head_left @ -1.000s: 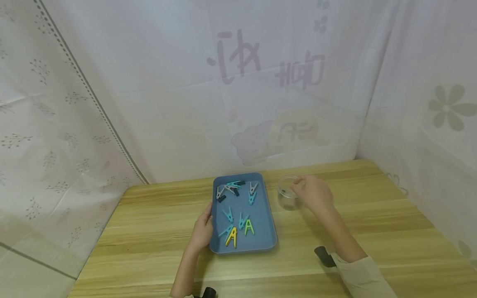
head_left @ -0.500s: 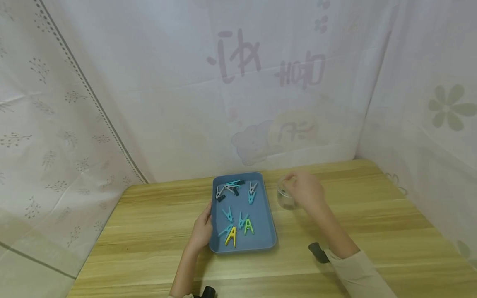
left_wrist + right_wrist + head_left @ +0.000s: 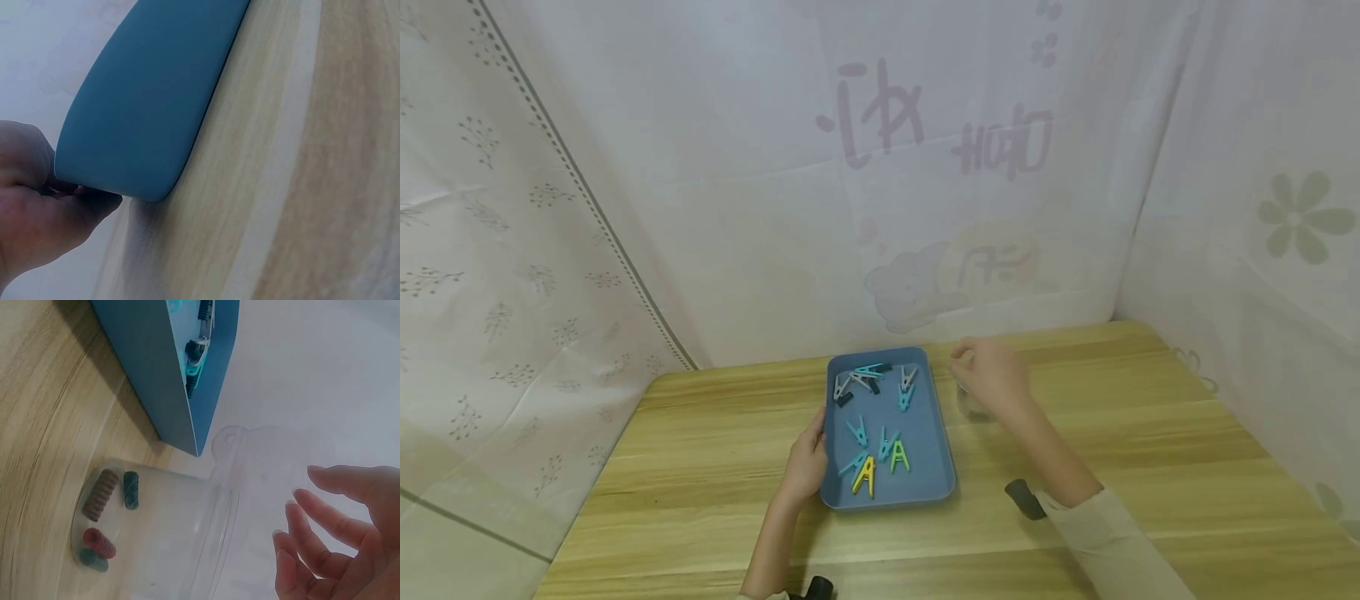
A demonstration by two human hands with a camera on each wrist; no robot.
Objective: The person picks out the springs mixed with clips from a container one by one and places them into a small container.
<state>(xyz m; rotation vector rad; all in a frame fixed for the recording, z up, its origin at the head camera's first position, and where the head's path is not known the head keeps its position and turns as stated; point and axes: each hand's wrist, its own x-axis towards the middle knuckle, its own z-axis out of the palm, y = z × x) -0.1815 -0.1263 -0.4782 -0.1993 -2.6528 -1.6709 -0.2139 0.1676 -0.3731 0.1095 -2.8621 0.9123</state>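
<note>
A blue tray lies on the table, gripped at its left wall by my left hand. In the left wrist view, thumb and fingers meet at the edge of the tray. Several clothespins are spread inside it: a yellow clothespin, a green clothespin, and turquoise and grey ones, with dark ridged pieces among those at the far end. My right hand hovers over a clear jar, fingers loosely bent and nothing between them. Inside the jar lie small ridged cylinders, brown, red and dark green.
The wood-grain table extends to both sides of the tray. White patterned curtains hang behind and at the sides. The jar stands close to the tray's right wall, largely hidden by the right hand in the head view.
My right hand has moved left across the jar, toward the tray, and now covers most of the jar in the head view. The left hand and tray stay nearly in place.
</note>
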